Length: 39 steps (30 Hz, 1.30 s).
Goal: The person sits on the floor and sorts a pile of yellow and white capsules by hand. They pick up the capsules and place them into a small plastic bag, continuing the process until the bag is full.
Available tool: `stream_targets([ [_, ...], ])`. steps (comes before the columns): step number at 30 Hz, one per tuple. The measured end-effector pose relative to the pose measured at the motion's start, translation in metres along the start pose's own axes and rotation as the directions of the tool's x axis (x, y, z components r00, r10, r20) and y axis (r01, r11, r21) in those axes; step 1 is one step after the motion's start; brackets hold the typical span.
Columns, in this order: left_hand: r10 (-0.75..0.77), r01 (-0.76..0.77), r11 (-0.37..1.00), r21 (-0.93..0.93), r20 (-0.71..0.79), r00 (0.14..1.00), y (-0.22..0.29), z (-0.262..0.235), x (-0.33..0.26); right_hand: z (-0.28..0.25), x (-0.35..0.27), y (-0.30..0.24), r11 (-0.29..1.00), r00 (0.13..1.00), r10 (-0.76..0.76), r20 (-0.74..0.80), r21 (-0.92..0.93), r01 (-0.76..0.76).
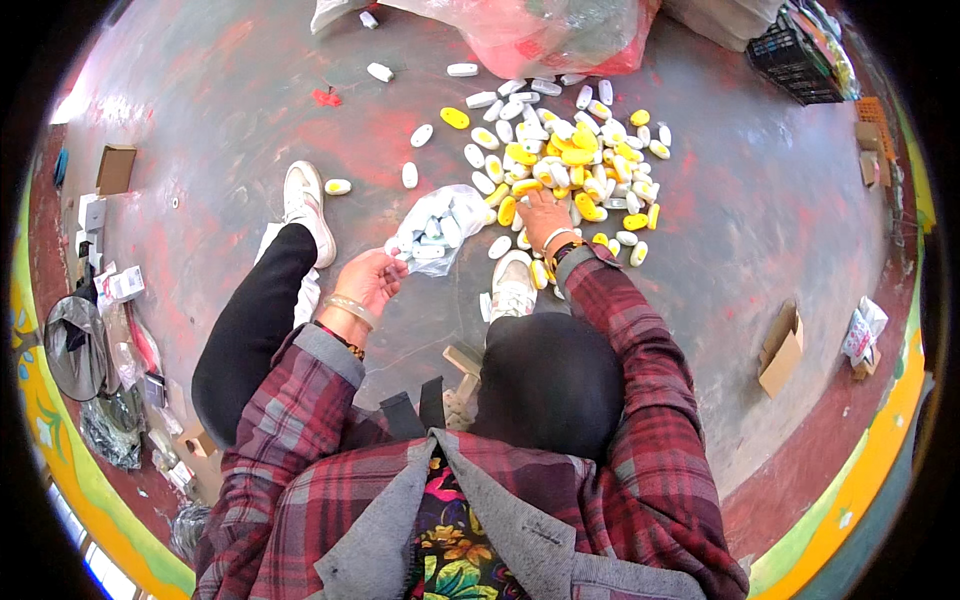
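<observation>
My left hand (372, 282), fingers pinched together, grips the edge of a clear plastic bag (468, 203). Several white oval plastic pieces (432, 228) lie inside this bag, which rests on the floor. Ahead of me to the right spreads a pile of similar small oval pieces, some white (477, 155), others yellow (577, 157). At the near left edge of that pile is my right hand (545, 217), fingers stretched out over the pieces. Its fingertips touch or nearly touch yellow ones, and what lies under the palm is hidden.
Loose pieces (410, 175) lie left of the pile. A large clear bag with red contents (550, 35) stands beyond it, near a black crate (795, 60). An open cardboard box (781, 350) sits at right; bags and boxes line the left wall. My shoes (306, 208) flank the small bag.
</observation>
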<state>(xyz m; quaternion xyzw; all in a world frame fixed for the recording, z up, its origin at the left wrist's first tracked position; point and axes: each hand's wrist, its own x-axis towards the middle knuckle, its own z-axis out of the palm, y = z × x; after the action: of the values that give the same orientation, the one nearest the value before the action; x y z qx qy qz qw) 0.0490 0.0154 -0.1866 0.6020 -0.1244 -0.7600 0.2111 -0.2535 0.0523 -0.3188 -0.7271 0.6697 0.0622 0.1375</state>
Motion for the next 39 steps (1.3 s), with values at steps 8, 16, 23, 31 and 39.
stream_targets([
  [8, 0.008, -0.008, 1.000, 0.001, 0.031, 1.000, -0.001, 0.000, 0.002, 0.020, -0.020, 0.009, 0.993, 0.993, 0.114, 0.038, 0.010, -0.115],
  [16, 0.013, -0.014, 1.000, 0.005, 0.033, 0.999, -0.002, -0.005, 0.003, 0.020, -0.077, 0.027, 0.964, 0.958, 0.261, 0.120, 0.027, -0.266],
  [23, 0.011, -0.012, 0.999, 0.041, 0.019, 1.000, 0.000, 0.002, 0.002, 0.040, -0.107, 0.045, 0.906, 0.904, 0.422, 0.065, -0.039, -0.420],
  [31, 0.004, -0.005, 0.999, 0.042, 0.035, 0.999, -0.003, -0.002, 0.005, 0.029, -0.044, 0.052, 0.934, 0.956, 0.294, -0.002, 0.214, -0.287],
  [39, 0.006, -0.009, 0.998, 0.060, 0.051, 0.999, -0.003, -0.002, 0.003, 0.013, -0.021, 0.044, 0.861, 0.810, 0.383, 0.445, 0.147, -0.487],
])
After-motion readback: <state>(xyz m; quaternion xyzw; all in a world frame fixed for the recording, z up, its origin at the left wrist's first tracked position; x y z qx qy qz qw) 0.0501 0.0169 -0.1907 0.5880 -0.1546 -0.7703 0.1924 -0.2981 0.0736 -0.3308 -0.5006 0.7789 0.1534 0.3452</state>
